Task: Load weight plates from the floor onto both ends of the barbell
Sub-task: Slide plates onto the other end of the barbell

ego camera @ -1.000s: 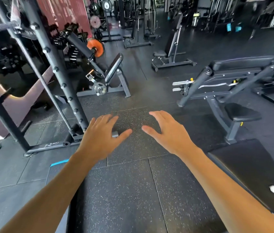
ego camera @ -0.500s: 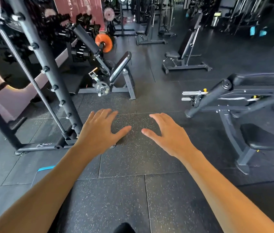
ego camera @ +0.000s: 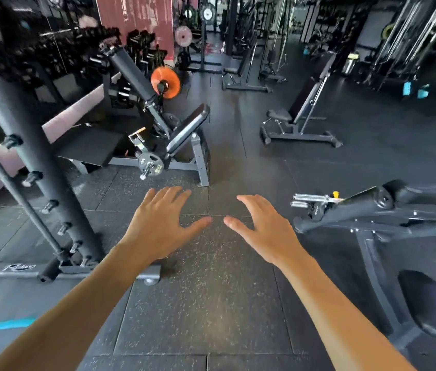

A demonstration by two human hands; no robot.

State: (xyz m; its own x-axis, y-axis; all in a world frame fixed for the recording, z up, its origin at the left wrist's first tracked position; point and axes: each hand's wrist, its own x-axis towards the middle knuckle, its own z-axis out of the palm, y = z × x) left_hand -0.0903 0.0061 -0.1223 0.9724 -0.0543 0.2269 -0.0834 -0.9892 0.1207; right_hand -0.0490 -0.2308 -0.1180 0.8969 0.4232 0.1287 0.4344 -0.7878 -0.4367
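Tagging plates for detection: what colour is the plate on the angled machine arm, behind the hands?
Orange plate, with a dark hub; clearest in the head view.

A rack upright (ego camera: 32,145) stands left, a bench (ego camera: 302,113) ahead right, a plate-loaded machine (ego camera: 157,135) between them.
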